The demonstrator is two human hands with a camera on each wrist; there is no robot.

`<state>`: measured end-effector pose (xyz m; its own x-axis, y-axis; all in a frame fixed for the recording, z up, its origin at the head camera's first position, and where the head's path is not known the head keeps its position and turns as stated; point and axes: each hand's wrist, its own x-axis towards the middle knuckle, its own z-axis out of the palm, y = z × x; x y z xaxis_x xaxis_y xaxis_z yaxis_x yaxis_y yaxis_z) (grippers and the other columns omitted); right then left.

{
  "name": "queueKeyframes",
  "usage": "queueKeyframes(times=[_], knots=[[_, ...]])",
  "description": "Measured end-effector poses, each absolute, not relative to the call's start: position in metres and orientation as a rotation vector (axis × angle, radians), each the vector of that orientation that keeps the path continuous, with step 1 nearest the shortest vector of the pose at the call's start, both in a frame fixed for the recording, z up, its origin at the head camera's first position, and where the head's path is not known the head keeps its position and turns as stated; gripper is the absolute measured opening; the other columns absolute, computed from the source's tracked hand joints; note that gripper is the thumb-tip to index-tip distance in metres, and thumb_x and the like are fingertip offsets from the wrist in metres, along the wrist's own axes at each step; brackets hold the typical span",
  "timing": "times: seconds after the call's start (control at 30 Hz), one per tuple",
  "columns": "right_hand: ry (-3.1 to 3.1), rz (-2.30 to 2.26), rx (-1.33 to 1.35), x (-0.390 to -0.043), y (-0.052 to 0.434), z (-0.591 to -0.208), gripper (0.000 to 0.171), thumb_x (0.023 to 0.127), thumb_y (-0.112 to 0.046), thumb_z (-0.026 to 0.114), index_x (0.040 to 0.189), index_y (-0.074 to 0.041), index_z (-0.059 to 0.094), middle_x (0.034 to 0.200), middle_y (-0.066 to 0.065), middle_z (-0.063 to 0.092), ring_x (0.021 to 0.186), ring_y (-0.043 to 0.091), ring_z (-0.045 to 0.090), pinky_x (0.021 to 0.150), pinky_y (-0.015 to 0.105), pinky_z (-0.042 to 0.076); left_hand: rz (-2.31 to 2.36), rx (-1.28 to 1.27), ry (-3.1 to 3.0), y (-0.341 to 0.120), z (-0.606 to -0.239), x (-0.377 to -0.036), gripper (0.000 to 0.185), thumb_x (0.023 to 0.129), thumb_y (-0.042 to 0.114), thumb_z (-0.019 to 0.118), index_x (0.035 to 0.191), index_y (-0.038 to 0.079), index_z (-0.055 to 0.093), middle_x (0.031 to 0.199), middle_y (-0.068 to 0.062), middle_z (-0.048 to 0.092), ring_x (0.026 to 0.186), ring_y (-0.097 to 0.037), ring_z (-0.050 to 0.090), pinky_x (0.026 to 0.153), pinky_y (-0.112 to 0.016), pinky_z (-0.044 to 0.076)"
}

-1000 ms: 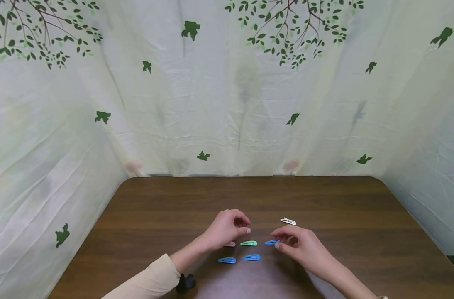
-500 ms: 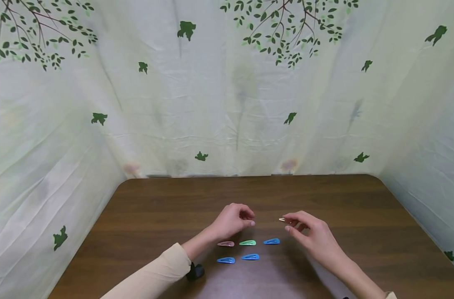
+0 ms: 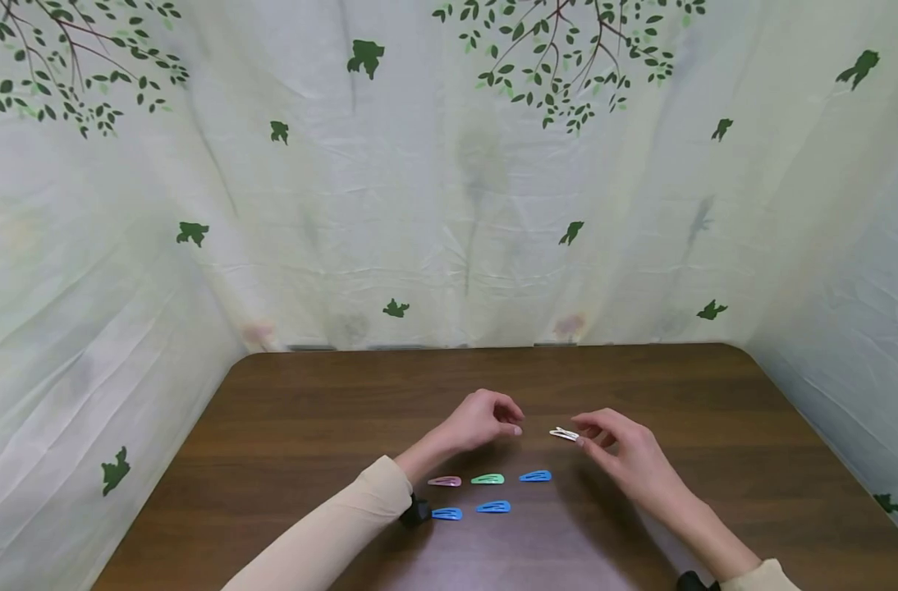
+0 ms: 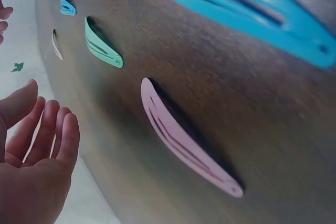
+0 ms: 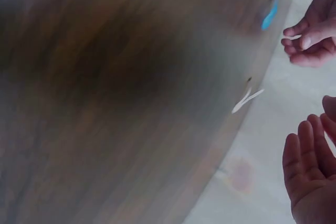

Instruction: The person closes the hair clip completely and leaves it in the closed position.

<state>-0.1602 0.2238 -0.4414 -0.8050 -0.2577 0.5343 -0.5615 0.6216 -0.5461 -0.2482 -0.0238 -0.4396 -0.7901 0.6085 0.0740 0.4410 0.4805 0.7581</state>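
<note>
A white snap hair clip [image 3: 564, 433] lies on the brown table, its two arms spread in a V in the right wrist view. Just right of it is my right hand [image 3: 634, 460], thumb and fingers parted with nothing between them; the right wrist view shows it apart from the clip. To the clip's left hovers my left hand [image 3: 478, 423], fingers loosely bent and holding nothing. Nearer me, a pink clip [image 3: 445, 482], a green clip [image 3: 487, 478] and a blue clip [image 3: 534, 476] form a row. Two more blue clips, one left [image 3: 446, 514] and one right [image 3: 493, 507], lie in front.
The wooden table [image 3: 345, 394] has rounded far corners. A pale curtain [image 3: 419, 180] printed with leaves and birds hangs behind it and along both sides. Black wrist straps [image 3: 416, 512] sit at the beige sleeves [image 3: 331, 525].
My right hand has left the right blue clip, moved away from me to the white clip, then drawn slightly right. My left hand has shifted right and farther out, uncovering the pink clip.
</note>
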Motion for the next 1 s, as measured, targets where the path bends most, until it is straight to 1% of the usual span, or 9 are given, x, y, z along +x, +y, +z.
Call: queueKeyframes(times=[0.13, 0.2, 0.3, 0.43, 0.53, 0.77, 1.0], knots=[[-2.553, 1.077, 0.604, -0.167, 0.228, -0.445, 0.028, 0.081, 0.001, 0.077, 0.107, -0.006, 0.069, 0.093, 0.001, 0.069, 0.077, 0.007, 0.063, 0.066, 0.03, 0.055, 1.199, 0.918, 2.493, -0.018, -0.445, -0.252, 0.016, 0.083, 0.004, 0.076, 0.098, -0.001, 0.073, 0.083, 0.001, 0.07, 0.072, -0.005, 0.059, 0.066, -0.02, 0.048], [-2.648, 1.126, 0.553, -0.171, 0.23, -0.445, 0.026, 0.085, -0.003, 0.075, 0.11, -0.005, 0.069, 0.095, 0.002, 0.069, 0.08, 0.01, 0.064, 0.069, 0.029, 0.054, 1.2, 0.915, 2.484, -0.014, -0.446, -0.253, 0.016, 0.083, 0.004, 0.077, 0.098, -0.001, 0.073, 0.082, 0.0, 0.069, 0.072, -0.005, 0.059, 0.066, -0.021, 0.048], [-2.788, 1.164, 0.479, -0.177, 0.233, -0.445, 0.024, 0.089, -0.008, 0.072, 0.113, -0.004, 0.069, 0.097, 0.001, 0.068, 0.084, 0.014, 0.063, 0.073, 0.031, 0.053, 1.2, 0.911, 2.479, -0.008, -0.448, -0.255, 0.015, 0.082, 0.003, 0.077, 0.096, -0.001, 0.073, 0.082, 0.0, 0.069, 0.071, -0.005, 0.058, 0.066, -0.02, 0.048], [-2.878, 1.153, 0.458, -0.186, 0.234, -0.447, 0.023, 0.091, -0.01, 0.07, 0.113, -0.004, 0.068, 0.096, -0.001, 0.067, 0.086, 0.015, 0.061, 0.076, 0.037, 0.051, 1.174, 0.918, 2.499, -0.002, -0.452, -0.257, 0.013, 0.081, 0.002, 0.077, 0.094, 0.0, 0.074, 0.078, 0.002, 0.068, 0.07, -0.003, 0.057, 0.066, -0.019, 0.047], [-2.902, 1.156, 0.47, -0.191, 0.234, -0.449, 0.022, 0.092, -0.009, 0.069, 0.113, -0.005, 0.069, 0.096, -0.001, 0.067, 0.086, 0.015, 0.061, 0.078, 0.038, 0.05, 1.15, 0.925, 2.524, 0.001, -0.455, -0.258, 0.011, 0.081, 0.003, 0.078, 0.092, 0.002, 0.074, 0.074, 0.005, 0.065, 0.068, -0.002, 0.055, 0.065, -0.018, 0.046], [-2.913, 1.238, 0.557, -0.197, 0.239, -0.453, 0.018, 0.092, -0.008, 0.067, 0.11, -0.004, 0.069, 0.093, 0.0, 0.067, 0.083, 0.014, 0.06, 0.072, 0.03, 0.048, 1.146, 0.874, 2.514, 0.005, -0.456, -0.261, 0.008, 0.081, 0.004, 0.078, 0.088, 0.005, 0.075, 0.07, 0.007, 0.063, 0.065, -0.003, 0.054, 0.063, -0.019, 0.044], [-2.916, 1.269, 0.577, -0.207, 0.242, -0.458, 0.016, 0.092, -0.006, 0.067, 0.107, -0.003, 0.071, 0.091, 0.001, 0.067, 0.078, 0.015, 0.058, 0.068, 0.028, 0.047, 1.136, 0.855, 2.508, 0.009, -0.456, -0.263, 0.007, 0.08, 0.003, 0.078, 0.087, 0.005, 0.076, 0.07, 0.006, 0.063, 0.066, -0.003, 0.053, 0.063, -0.019, 0.043]])
